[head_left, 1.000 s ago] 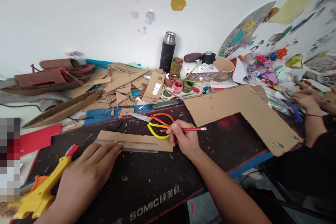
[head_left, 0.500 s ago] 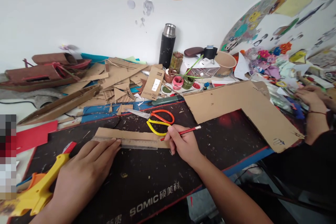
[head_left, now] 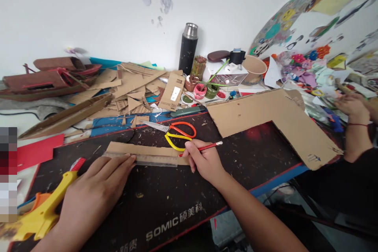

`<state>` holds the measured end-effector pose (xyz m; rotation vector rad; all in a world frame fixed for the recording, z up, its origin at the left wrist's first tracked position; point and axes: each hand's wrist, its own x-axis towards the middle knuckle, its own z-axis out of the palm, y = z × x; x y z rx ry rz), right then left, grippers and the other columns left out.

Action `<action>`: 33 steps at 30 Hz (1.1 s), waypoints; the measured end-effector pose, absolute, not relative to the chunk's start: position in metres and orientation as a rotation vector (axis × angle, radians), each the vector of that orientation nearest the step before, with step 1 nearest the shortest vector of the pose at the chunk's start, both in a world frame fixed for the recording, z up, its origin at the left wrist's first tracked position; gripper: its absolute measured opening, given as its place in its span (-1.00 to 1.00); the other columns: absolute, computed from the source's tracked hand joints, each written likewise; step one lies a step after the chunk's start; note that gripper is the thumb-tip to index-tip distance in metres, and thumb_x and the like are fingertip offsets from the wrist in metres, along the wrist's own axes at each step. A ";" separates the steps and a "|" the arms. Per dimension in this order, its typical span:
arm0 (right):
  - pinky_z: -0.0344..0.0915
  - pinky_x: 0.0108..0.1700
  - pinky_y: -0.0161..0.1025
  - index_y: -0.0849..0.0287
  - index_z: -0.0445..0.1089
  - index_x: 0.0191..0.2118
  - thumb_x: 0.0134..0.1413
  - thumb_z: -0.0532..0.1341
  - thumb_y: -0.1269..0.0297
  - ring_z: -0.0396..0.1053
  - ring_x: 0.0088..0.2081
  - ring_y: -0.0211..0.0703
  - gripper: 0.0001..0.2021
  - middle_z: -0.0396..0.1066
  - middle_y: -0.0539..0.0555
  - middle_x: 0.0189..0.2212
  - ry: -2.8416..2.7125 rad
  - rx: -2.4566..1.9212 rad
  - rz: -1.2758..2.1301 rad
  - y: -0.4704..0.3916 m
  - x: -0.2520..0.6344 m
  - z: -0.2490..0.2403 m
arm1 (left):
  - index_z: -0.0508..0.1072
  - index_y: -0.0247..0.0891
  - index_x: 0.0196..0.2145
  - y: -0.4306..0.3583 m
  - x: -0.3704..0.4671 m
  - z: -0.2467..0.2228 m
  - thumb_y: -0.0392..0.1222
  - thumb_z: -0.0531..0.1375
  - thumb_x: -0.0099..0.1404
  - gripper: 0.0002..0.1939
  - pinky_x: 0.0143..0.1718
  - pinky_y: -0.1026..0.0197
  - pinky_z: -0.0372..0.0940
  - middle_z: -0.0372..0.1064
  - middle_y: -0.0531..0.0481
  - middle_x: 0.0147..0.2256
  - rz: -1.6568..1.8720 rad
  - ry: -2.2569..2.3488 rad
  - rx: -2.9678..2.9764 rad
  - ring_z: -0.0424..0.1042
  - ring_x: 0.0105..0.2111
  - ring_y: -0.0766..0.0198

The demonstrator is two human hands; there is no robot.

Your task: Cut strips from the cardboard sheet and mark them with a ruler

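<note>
My left hand (head_left: 99, 183) lies with fingers stretched out, pressing a clear ruler (head_left: 156, 160) onto a narrow strip of cardboard (head_left: 147, 151) on the dark mat. Its thumb side and part of the ruler's left end are hidden. Pinched in my right hand (head_left: 206, 161) is a red pencil (head_left: 210, 146), its tip over the strip near the ruler's right end. Open scissors (head_left: 168, 128) with one orange and one yellow handle lie just behind the strip, close to my right fingers. By my left wrist rests a yellow glue gun (head_left: 54, 201).
A large L-shaped cardboard piece (head_left: 251, 112) lies at right. Behind are cardboard scraps (head_left: 138, 82), a green utility knife (head_left: 187, 111), paint jars (head_left: 200, 91), a black thermos (head_left: 188, 49) and a brown model boat (head_left: 38, 82). Another person's hand (head_left: 354, 110) is at far right.
My right hand and the pencil have shifted slightly left along the strip. My left hand and the ruler stay in place. The camera view has moved a little.
</note>
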<state>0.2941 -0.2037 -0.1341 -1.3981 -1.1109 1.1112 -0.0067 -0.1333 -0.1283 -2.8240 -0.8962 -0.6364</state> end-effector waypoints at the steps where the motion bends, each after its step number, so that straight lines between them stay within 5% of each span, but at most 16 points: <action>1: 0.17 -0.57 -0.37 0.15 0.48 -0.37 0.48 0.17 -0.15 0.21 -0.71 -0.34 -0.49 0.28 -0.13 -0.72 -1.109 -1.400 1.112 -0.204 0.294 -0.134 | 0.59 -0.27 0.07 -0.134 -0.007 -0.129 -0.15 -0.02 0.64 -0.61 -0.10 -0.02 0.39 0.65 -0.17 -0.11 -0.633 -0.902 -2.825 0.54 -0.14 -0.05; 33: 0.20 -0.55 -0.36 0.14 0.47 -0.36 0.47 0.16 -0.15 0.21 -0.71 -0.34 -0.50 0.27 -0.14 -0.72 -1.117 -1.419 1.133 -0.204 0.294 -0.133 | 0.62 -0.19 0.08 -0.133 -0.007 -0.130 -0.10 0.03 0.62 -0.62 -0.11 -0.05 0.43 0.66 -0.15 -0.11 -0.646 -0.957 -2.849 0.56 -0.14 -0.06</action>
